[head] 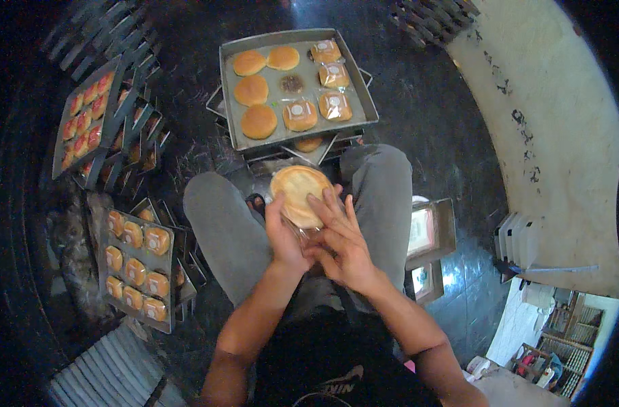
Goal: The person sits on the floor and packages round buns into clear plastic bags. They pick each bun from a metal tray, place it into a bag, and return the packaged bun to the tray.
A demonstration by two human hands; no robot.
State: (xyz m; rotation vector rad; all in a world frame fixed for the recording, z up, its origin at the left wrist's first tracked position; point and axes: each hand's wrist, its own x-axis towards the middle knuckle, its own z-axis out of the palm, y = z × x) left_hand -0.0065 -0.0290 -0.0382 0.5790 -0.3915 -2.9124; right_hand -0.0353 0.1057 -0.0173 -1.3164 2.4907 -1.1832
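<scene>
A round bun (299, 191) in a clear plastic wrapper is held between my hands over my lap, its pale flat underside facing up. My left hand (288, 239) grips it from the left, thumb along its edge. Across its right side lie the fingers of my right hand (345, 249), and my right thumb is near the gathered plastic (305, 234) at its lower end. In front of my knees stands a metal baking tray (302, 133). Bare buns (251, 90) line its left side, and wrapped buns bearing printed labels (335, 106) are on its right and front.
A tray of wrapped buns (135, 271) stands low at my left. Farther left, red-topped pastries (84, 119) sit on stacked trays. Two box-like containers (431, 234) are beside my right knee. A corrugated sheet (111, 374) is at lower left, and a pale wall (554, 127) rises at right.
</scene>
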